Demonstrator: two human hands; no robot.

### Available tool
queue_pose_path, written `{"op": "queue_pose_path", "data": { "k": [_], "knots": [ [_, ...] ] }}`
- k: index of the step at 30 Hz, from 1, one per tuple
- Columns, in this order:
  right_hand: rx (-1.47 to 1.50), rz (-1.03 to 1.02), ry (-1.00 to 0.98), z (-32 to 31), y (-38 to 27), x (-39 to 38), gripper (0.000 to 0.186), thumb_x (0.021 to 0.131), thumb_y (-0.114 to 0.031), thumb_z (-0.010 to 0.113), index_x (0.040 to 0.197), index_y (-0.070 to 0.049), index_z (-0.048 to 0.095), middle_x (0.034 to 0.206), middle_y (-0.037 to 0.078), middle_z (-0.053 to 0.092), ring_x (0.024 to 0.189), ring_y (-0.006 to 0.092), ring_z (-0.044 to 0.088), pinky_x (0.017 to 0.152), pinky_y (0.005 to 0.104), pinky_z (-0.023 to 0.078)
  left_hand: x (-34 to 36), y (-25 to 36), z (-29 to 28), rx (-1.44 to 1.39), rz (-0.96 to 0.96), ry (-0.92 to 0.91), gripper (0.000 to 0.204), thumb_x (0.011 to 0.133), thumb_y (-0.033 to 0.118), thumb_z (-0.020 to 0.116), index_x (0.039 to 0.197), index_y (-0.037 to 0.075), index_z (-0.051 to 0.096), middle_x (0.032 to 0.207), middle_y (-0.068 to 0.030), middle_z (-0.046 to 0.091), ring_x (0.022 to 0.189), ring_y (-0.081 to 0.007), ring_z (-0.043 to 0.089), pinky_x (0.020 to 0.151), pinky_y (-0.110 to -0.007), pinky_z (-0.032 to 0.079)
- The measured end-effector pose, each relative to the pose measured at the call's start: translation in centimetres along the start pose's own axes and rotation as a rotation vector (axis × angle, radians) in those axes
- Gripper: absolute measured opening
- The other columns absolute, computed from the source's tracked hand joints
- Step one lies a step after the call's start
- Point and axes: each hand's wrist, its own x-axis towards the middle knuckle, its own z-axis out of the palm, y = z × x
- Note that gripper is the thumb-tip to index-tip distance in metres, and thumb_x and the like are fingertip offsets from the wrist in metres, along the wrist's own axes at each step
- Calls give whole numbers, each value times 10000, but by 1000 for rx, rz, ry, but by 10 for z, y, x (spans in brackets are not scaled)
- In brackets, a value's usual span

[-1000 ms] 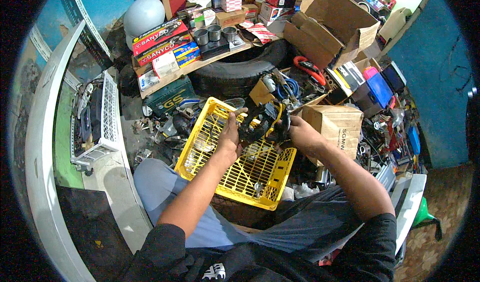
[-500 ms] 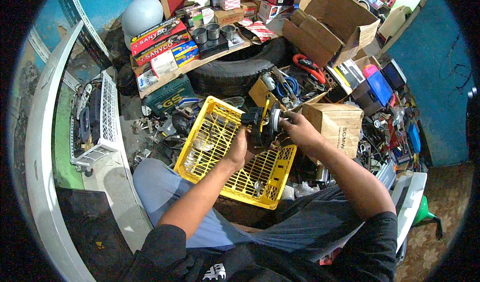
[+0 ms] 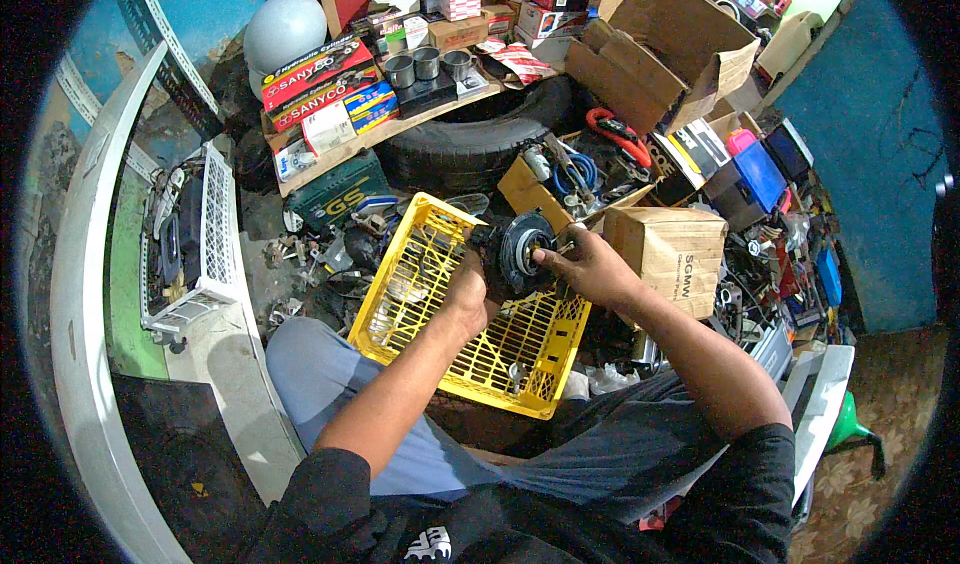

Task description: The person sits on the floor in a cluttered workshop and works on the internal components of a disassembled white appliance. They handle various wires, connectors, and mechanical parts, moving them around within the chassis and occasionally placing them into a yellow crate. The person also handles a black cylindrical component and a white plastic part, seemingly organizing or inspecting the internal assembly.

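Above the yellow plastic crate [image 3: 460, 372], a round black mechanical part [image 3: 515, 252] with a silvery ring at its centre is held up, its ringed face toward the right. My left hand [image 3: 468, 296] grips it from the left and below, fingers partly hidden behind it. At its right side is my right hand [image 3: 590, 264], closed, with the thumb on the central ring and the index finger by the rim. The crate tilts between my knees, its slotted floor showing under the part.
A cardboard box [image 3: 665, 262] stands right of my right hand. Beyond the crate lie a black tyre [image 3: 440, 149] and a shelf board [image 3: 300, 172] with boxes and metal cups. Loose metal parts [image 3: 335, 264] litter the floor at left; more clutter piles up at right.
The round part has been turned so its ringed face shows more toward me, and the yellow plate seen edge-on before is hidden. My right hand has shifted its fingers on it.
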Motion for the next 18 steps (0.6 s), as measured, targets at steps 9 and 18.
{"op": "queue_pose_path", "data": {
  "k": [9,18],
  "knots": [
    [23,-6,-69,-7,-16,-7,553,953,-429,695,1179,69,616,963,144,713,832,175,689,725,331,541,-10,10,10,-168,-58,44,858,953,741,327,1418,36,479,1336,-126,620,1189,-238,636,1060,-428,515],
    [218,301,-152,-10,-37,-8,495,1005,-425,614,1107,55,679,852,89,693,736,137,652,671,293,508,-3,3,0,-124,-1,-45,612,1018,550,480,1380,59,527,1328,-109,626,1208,-228,619,1060,-420,502]
  ]
}}
